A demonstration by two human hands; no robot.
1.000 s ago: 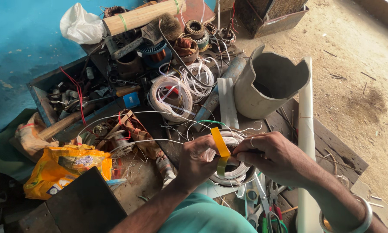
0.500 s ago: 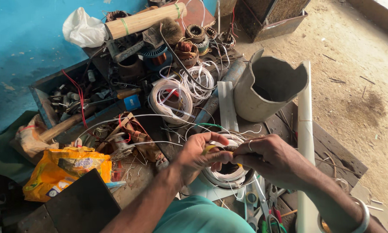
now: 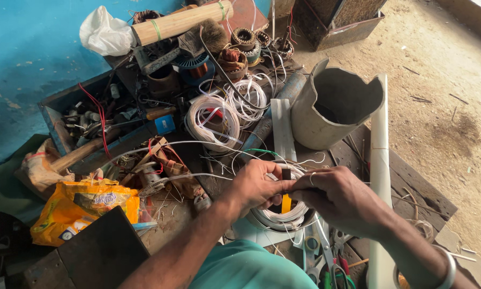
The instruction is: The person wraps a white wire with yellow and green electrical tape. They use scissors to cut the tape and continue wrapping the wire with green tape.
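Observation:
My left hand (image 3: 256, 188) and my right hand (image 3: 339, 199) meet over a round coil of white wire (image 3: 282, 217) that lies on the cluttered bench. Both pinch a yellow strip of tape (image 3: 286, 203) that hangs down across the coil, next to a short dark piece held between the fingertips. A thin white wire (image 3: 187, 176) runs off to the left from under my left hand. My right wrist wears a metal bangle (image 3: 448, 267).
Behind the coil stands a bent grey metal cylinder (image 3: 334, 109), with a white pipe (image 3: 380, 160) beside it. Loose white wire coils (image 3: 214, 120), motor windings, a bamboo roll (image 3: 181, 21), a hammer (image 3: 77, 155), a yellow bag (image 3: 82, 206) and scissors (image 3: 331, 262) crowd the bench.
The yellow tape stood up between my hands a second ago; it has been brought down and now hangs over the coil. Both hands have closed in together.

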